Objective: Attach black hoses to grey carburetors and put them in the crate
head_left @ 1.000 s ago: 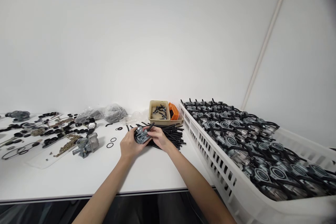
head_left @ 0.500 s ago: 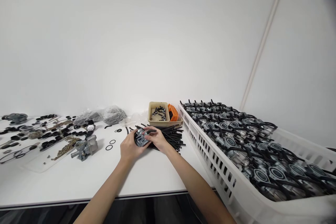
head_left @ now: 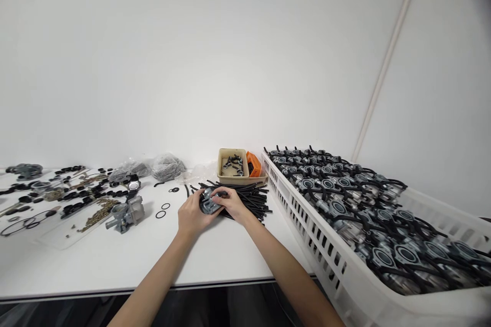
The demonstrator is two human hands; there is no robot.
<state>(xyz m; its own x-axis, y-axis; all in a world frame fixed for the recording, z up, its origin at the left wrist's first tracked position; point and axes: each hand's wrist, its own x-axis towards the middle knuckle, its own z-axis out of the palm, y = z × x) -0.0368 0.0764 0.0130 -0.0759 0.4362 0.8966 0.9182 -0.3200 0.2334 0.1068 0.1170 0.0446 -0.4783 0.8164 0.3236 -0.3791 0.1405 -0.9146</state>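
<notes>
A grey metal carburetor (head_left: 209, 205) is held just above the table, over the near side of a pile of black rubber hoses (head_left: 251, 199). My left hand (head_left: 191, 213) wraps around its left side. On the other side my right hand (head_left: 232, 203) is closed, thumb and fingers pinching a short black hose (head_left: 221, 194) against the top of the carburetor. The fingers cover most of this hose, so whether its end is seated cannot be seen.
A white crate (head_left: 307, 222) packed with hosed carburetors stands at right. Behind the hoses sit a beige tray (head_left: 232, 180) of small parts and an orange basket (head_left: 253, 163). Another carburetor (head_left: 126, 213), rubber rings (head_left: 160, 214) and brass pieces (head_left: 98, 214) lie left.
My right fingers have curled in closer over the carburetor, and less of the black hose shows. The carburetor has turned slightly in my hands. The view has shifted a little.
</notes>
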